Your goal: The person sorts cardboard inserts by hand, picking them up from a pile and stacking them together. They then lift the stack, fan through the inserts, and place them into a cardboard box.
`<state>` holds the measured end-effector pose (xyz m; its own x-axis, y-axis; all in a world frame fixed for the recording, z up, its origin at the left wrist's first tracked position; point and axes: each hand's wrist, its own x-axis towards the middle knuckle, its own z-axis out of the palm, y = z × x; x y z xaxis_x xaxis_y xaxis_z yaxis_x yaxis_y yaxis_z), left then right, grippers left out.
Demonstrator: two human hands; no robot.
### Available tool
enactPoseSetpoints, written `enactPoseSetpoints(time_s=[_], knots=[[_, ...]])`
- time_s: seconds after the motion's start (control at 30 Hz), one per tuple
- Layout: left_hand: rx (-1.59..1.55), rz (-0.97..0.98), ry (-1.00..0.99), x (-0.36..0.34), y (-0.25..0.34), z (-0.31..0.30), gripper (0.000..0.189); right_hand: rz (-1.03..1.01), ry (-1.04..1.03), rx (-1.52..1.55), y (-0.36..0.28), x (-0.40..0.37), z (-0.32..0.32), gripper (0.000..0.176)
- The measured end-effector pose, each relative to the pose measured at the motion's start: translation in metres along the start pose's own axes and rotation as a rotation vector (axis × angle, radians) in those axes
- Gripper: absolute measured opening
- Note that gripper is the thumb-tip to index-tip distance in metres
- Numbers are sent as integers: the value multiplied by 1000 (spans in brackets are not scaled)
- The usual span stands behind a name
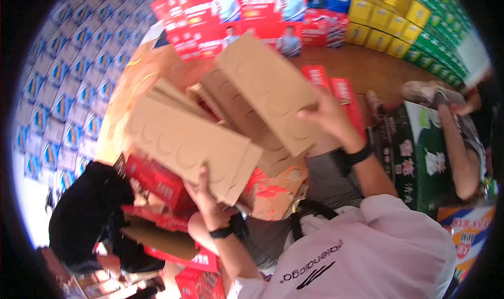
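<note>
Two groups of brown cardboard pieces with curved cut marks are held up in front of me. My left hand (203, 195) grips the lower edge of the left cardboard piece (181, 141), its thumb on top; a second sheet shows beneath it. On the right, my right hand (332, 115) holds the edge of another cardboard piece (268, 89), which is tilted. Between them lies a darker brown cardboard piece (239, 110). Below is a worn carton (275, 194) with red print.
Red boxes (257, 8) are stacked ahead, yellow boxes (380, 15) and green ones at the upper right. Blue-white packs (68, 84) line the left. A person in black (86, 215) is at lower left, another person's arm (458, 147) at right, beside a green carton (428, 155).
</note>
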<state>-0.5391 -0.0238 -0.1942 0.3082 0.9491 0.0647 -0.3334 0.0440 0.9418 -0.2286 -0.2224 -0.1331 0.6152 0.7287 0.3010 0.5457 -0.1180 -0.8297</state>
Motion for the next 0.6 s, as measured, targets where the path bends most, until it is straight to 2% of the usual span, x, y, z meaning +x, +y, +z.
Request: enactPoseSetpoints(time_s=[0.07, 0.17, 0.2, 0.27, 0.3, 0.37, 0.4, 0.5, 0.57, 0.6], knots=[[2, 2, -5, 4, -7, -1, 58, 23, 23, 103, -11, 7, -7, 80], [5, -6, -104, 3, -5, 1, 59, 24, -36, 250, -74, 5, 13, 83], [-25, -12, -105, 1, -4, 3, 61, 24, -102, 145, -72, 3, 27, 86], [-90, -32, -117, -4, -5, 6, 65, -247, -96, -158, -75, 0, 69, 88], [-104, -26, -112, -6, -4, 7, 67, -252, -154, -304, -80, -3, 87, 89], [-131, -11, -105, -8, -1, 8, 70, -43, -284, -341, -106, -10, 110, 92], [-92, 0, -99, -9, -3, 5, 79, -70, -273, -339, -107, -14, 118, 92], [-1, 95, -147, -11, -1, -1, 79, -180, -230, -358, -102, -21, 131, 92], [7, 35, -103, -10, 7, 3, 76, -283, -173, -399, -103, -21, 128, 89], [10, 1, -84, -10, 9, 5, 74, -269, -183, -326, -99, -18, 124, 87]])
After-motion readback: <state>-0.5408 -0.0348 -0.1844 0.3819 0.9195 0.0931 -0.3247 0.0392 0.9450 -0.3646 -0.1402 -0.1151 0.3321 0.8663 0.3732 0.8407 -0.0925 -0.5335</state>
